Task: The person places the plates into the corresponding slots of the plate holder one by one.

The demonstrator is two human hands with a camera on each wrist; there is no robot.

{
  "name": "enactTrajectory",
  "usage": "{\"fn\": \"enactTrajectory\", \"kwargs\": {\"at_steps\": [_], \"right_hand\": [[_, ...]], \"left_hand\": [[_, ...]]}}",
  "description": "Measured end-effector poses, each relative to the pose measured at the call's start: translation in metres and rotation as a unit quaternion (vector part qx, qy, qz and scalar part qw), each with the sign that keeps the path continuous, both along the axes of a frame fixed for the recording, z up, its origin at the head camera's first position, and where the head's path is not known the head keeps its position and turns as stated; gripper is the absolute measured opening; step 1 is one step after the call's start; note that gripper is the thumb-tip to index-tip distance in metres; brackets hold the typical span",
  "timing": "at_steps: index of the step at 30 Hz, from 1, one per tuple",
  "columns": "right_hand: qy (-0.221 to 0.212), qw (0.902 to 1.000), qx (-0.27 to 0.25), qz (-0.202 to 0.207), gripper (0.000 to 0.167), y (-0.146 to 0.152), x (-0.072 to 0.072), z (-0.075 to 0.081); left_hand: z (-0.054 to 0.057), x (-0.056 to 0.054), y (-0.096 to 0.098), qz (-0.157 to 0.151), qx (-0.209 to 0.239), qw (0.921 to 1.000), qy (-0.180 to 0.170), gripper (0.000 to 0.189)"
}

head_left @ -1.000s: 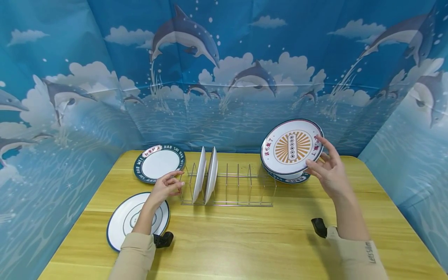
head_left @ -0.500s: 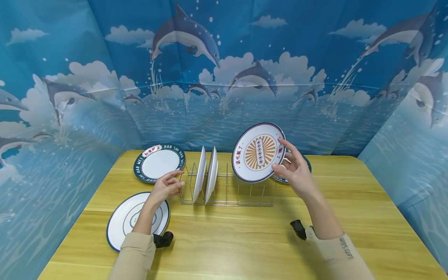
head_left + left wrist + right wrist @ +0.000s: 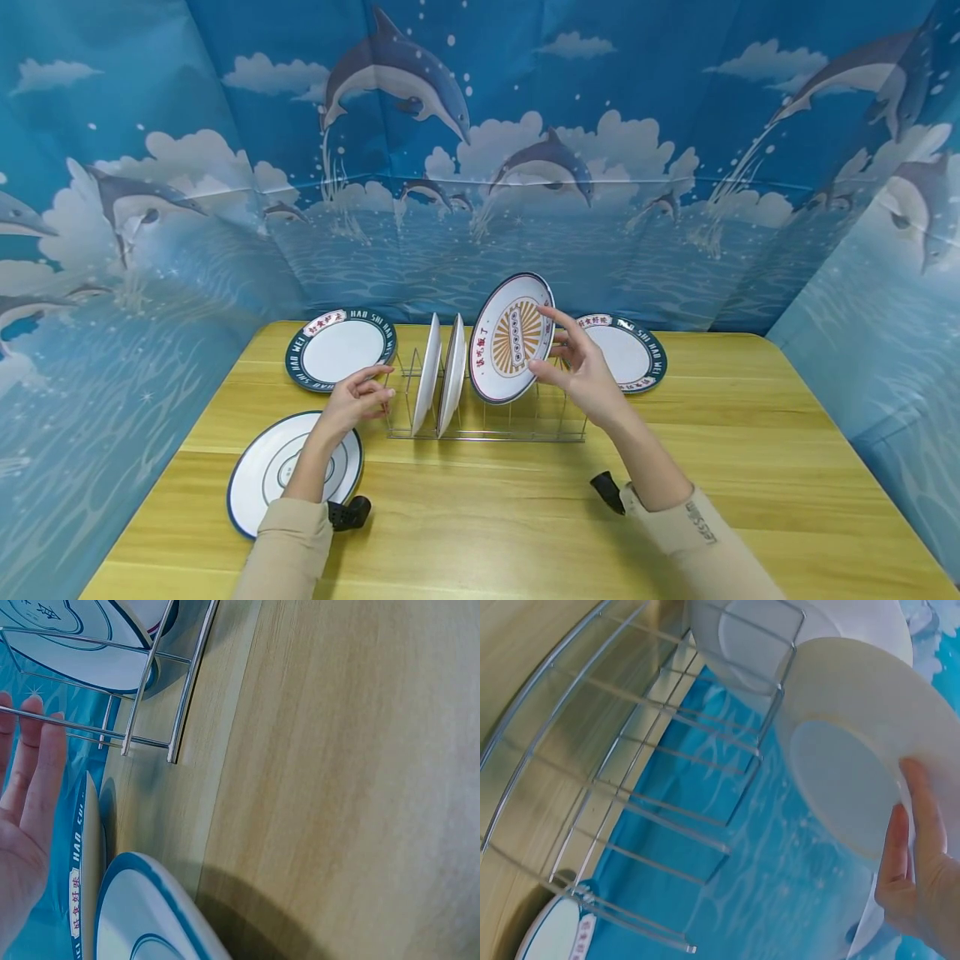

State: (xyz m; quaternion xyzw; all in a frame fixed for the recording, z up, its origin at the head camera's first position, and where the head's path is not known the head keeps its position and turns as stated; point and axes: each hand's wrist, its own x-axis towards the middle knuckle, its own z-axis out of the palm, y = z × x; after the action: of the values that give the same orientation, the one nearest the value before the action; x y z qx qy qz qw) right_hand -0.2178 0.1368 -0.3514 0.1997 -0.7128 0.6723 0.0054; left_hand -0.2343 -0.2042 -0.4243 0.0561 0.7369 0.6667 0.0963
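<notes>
My right hand (image 3: 581,375) holds a white plate (image 3: 501,354) with an orange sunburst centre by its right edge, thumb on the face. The plate is tilted above the middle of a wire plate rack (image 3: 517,433); its pale underside (image 3: 840,787) shows in the right wrist view. Two plates stand upright in the left part of the rack, a left one (image 3: 427,375) and a right one (image 3: 452,379). My left hand (image 3: 356,400) holds the rack's left end, fingertips (image 3: 52,724) at the wire.
Green-rimmed plates lie behind on the wooden table (image 3: 480,525), one at the back left (image 3: 341,350) and one at the back right (image 3: 622,354). A blue-rimmed plate (image 3: 258,467) lies under the left forearm. A dolphin-print curtain (image 3: 480,233) surrounds the table's back and sides.
My right hand has carried the sunburst plate leftward and slightly down, from the back-right plate to over the rack, turning it more edge-on. My left hand has stayed at the rack.
</notes>
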Motion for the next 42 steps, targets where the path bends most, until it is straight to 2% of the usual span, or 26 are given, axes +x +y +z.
{"fn": "enactTrajectory", "kwargs": {"at_steps": [10,17,20,25,29,35,42], "right_hand": [[0.02,0.9989,0.042,-0.008,0.067,-0.021,0.0,-0.007],[0.033,0.996,0.078,-0.027,0.067,-0.03,0.0,-0.005],[0.033,0.9949,0.089,-0.034,0.068,-0.034,0.0,-0.005],[0.033,0.9924,0.109,-0.048,0.068,-0.041,0.001,-0.005],[0.023,0.9911,0.119,-0.055,0.066,-0.048,0.01,0.004],[0.012,0.989,0.132,-0.066,0.064,-0.06,0.026,0.019],[0.006,0.9876,0.14,-0.07,0.062,-0.068,0.028,0.012]], "left_hand": [[0.0,0.0,0.0,0.0,0.007,1.0,-0.002,0.049],[0.0,0.0,0.0,-0.001,0.003,1.0,-0.003,0.05],[-0.003,-0.002,-0.001,-0.002,0.004,1.0,-0.004,0.051],[-0.014,-0.009,-0.005,-0.001,0.01,0.9999,-0.005,0.052],[-0.021,-0.012,-0.006,0.003,0.008,1.0,-0.002,0.052],[-0.022,-0.011,-0.006,0.002,0.002,1.0,0.007,0.053],[-0.022,-0.011,-0.006,0.001,0.006,1.0,0.008,0.053]]}}
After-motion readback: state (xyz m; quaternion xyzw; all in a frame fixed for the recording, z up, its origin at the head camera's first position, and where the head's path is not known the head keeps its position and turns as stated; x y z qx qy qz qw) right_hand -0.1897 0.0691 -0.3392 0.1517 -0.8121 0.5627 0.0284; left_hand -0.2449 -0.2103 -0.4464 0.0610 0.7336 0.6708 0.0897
